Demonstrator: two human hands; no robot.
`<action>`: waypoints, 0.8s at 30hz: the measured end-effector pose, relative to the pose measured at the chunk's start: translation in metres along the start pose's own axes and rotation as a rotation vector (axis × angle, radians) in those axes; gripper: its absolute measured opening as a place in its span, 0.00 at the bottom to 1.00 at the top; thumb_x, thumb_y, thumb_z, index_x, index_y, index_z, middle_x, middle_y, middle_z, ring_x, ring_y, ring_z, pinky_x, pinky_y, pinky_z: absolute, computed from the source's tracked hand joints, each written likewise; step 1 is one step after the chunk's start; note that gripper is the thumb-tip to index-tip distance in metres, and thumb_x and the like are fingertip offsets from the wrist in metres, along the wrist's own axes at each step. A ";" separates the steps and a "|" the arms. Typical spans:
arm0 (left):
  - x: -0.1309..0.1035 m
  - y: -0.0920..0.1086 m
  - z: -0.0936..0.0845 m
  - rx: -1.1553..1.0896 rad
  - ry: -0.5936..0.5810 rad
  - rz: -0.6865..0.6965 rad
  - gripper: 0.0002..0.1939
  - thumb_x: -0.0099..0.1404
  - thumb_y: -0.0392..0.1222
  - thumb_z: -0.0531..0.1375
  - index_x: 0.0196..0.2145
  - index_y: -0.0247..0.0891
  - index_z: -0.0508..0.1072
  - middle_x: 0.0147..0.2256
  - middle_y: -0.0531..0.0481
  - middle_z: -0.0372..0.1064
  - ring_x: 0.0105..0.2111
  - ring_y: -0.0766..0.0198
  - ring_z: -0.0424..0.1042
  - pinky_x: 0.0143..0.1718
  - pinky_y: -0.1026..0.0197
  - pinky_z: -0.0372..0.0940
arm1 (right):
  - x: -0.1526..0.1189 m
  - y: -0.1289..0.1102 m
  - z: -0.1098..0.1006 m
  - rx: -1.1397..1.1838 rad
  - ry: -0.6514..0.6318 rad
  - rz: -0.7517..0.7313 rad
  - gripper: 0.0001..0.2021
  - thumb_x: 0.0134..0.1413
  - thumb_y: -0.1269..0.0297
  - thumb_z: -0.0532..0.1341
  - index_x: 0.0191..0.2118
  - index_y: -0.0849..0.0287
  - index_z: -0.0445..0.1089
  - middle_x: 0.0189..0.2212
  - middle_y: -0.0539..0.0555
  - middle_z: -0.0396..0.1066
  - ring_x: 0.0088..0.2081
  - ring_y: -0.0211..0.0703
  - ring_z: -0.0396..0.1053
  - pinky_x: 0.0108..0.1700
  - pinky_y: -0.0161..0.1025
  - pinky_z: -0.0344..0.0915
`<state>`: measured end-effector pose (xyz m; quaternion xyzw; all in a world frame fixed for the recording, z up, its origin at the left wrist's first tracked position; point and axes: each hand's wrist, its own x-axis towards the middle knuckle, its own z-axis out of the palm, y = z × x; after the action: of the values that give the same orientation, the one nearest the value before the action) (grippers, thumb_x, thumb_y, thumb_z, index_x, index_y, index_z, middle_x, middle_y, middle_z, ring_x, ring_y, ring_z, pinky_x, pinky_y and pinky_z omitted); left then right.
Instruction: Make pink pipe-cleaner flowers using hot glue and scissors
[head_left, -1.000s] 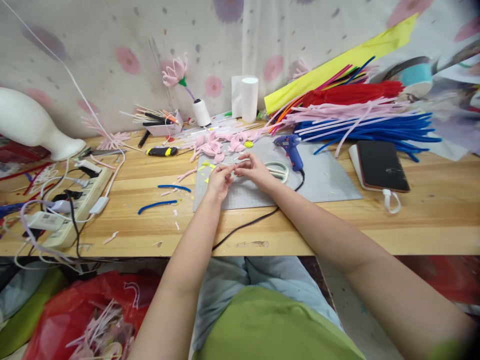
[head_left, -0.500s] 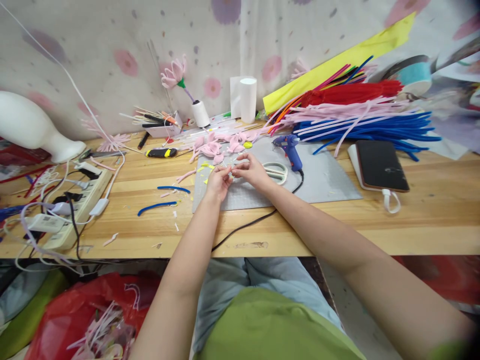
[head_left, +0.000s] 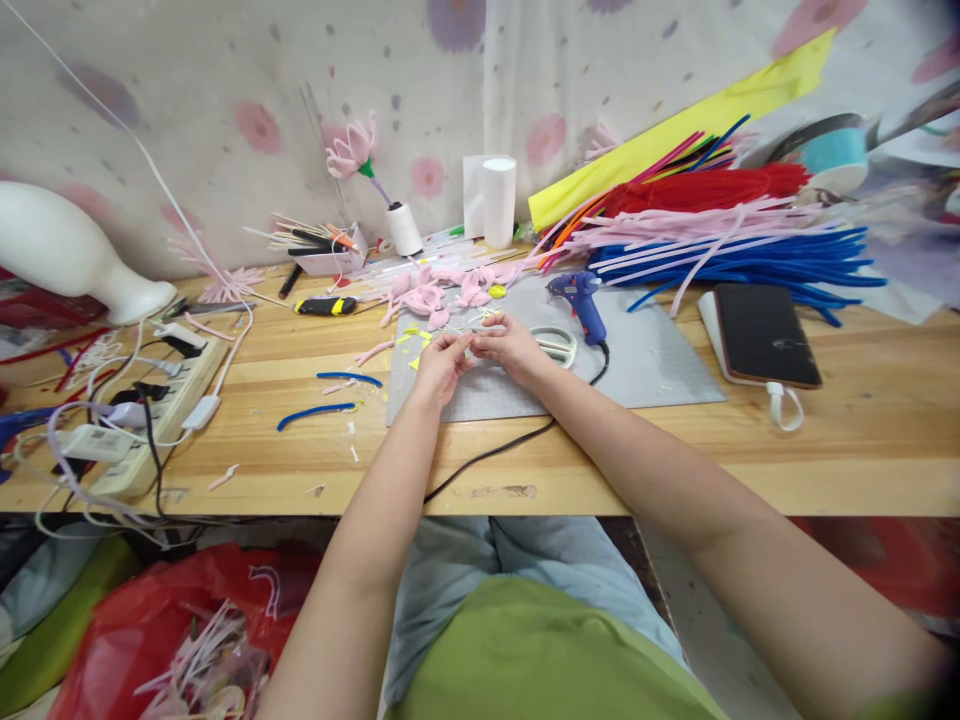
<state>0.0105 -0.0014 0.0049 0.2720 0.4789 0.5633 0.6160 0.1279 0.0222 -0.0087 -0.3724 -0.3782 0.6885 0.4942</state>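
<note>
My left hand point(head_left: 444, 368) and my right hand point(head_left: 507, 347) meet fingertip to fingertip over the grey mat point(head_left: 637, 360). Both are closed in a pinch on something small and whitish, too small to name. Pink fuzzy petals point(head_left: 426, 300) lie just beyond my fingers, with yellow scraps point(head_left: 414, 336) beside my left hand. White-handled scissors point(head_left: 559, 345) rest partly behind my right hand. To their right lies a blue glue gun point(head_left: 585, 305) with a black cord.
Pink, blue and red fuzzy stems point(head_left: 720, 255) are piled at the back right, near a phone point(head_left: 766, 335). A power strip point(head_left: 161, 415) with tangled cables is at the left. A pink flower point(head_left: 352, 150) stands in a white spool. A yellow-black cutter point(head_left: 325, 306) lies on the wooden table point(head_left: 300, 460).
The fingers of my right hand have drawn in and lowered slightly against those of my left hand. The whole view has shifted a little.
</note>
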 end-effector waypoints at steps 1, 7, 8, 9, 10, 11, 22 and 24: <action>0.000 0.000 0.000 0.014 0.001 0.001 0.16 0.43 0.38 0.69 0.20 0.34 0.62 0.15 0.61 0.56 0.16 0.78 0.55 0.20 0.72 0.59 | 0.000 0.000 -0.001 0.002 0.005 0.000 0.28 0.23 0.70 0.71 0.33 0.56 0.55 0.20 0.43 0.70 0.25 0.35 0.69 0.34 0.37 0.66; 0.000 0.000 0.000 0.055 -0.009 0.016 0.15 0.40 0.38 0.70 0.21 0.33 0.67 0.16 0.60 0.56 0.17 0.77 0.56 0.21 0.70 0.61 | 0.001 0.003 -0.003 -0.019 0.016 -0.014 0.28 0.24 0.69 0.71 0.33 0.56 0.54 0.20 0.42 0.70 0.24 0.35 0.69 0.34 0.38 0.66; 0.000 0.000 0.000 0.059 -0.012 0.022 0.15 0.40 0.38 0.70 0.21 0.33 0.67 0.16 0.60 0.56 0.17 0.77 0.56 0.21 0.70 0.61 | 0.001 0.003 -0.003 -0.020 0.021 -0.014 0.28 0.24 0.69 0.71 0.33 0.56 0.54 0.20 0.43 0.70 0.24 0.35 0.69 0.34 0.37 0.66; 0.000 -0.001 0.000 0.065 -0.017 0.025 0.15 0.39 0.38 0.70 0.21 0.33 0.68 0.16 0.60 0.57 0.17 0.77 0.56 0.21 0.70 0.61 | 0.001 0.003 -0.003 -0.021 0.025 -0.015 0.28 0.24 0.69 0.71 0.33 0.56 0.54 0.20 0.43 0.70 0.23 0.35 0.69 0.34 0.37 0.66; 0.000 -0.001 0.000 0.071 -0.022 0.027 0.15 0.39 0.38 0.70 0.22 0.33 0.68 0.16 0.59 0.58 0.18 0.77 0.57 0.21 0.70 0.61 | 0.001 0.004 -0.003 -0.023 0.030 -0.014 0.28 0.24 0.69 0.71 0.33 0.56 0.54 0.20 0.43 0.70 0.23 0.34 0.69 0.33 0.37 0.66; -0.001 -0.001 0.000 0.076 -0.025 0.027 0.15 0.39 0.38 0.70 0.22 0.33 0.68 0.17 0.59 0.59 0.18 0.76 0.58 0.21 0.69 0.61 | 0.001 0.003 -0.003 -0.025 0.032 -0.011 0.28 0.24 0.69 0.71 0.33 0.56 0.55 0.19 0.43 0.70 0.23 0.34 0.69 0.33 0.36 0.66; -0.001 0.005 -0.001 -0.040 0.000 -0.023 0.13 0.46 0.34 0.67 0.22 0.34 0.64 0.16 0.61 0.55 0.16 0.79 0.55 0.19 0.73 0.60 | -0.003 -0.007 -0.010 -0.133 -0.055 -0.088 0.26 0.27 0.66 0.70 0.35 0.55 0.56 0.26 0.45 0.72 0.29 0.36 0.70 0.35 0.38 0.66; 0.000 0.007 -0.002 -0.077 -0.008 -0.053 0.13 0.47 0.32 0.66 0.22 0.35 0.63 0.16 0.61 0.56 0.15 0.79 0.54 0.18 0.74 0.59 | -0.003 -0.005 -0.008 -0.138 -0.060 -0.090 0.26 0.28 0.65 0.70 0.35 0.55 0.56 0.25 0.44 0.71 0.29 0.36 0.70 0.35 0.38 0.66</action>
<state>0.0057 -0.0005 0.0104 0.2375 0.4613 0.5638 0.6426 0.1380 0.0220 -0.0072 -0.3672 -0.4559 0.6487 0.4863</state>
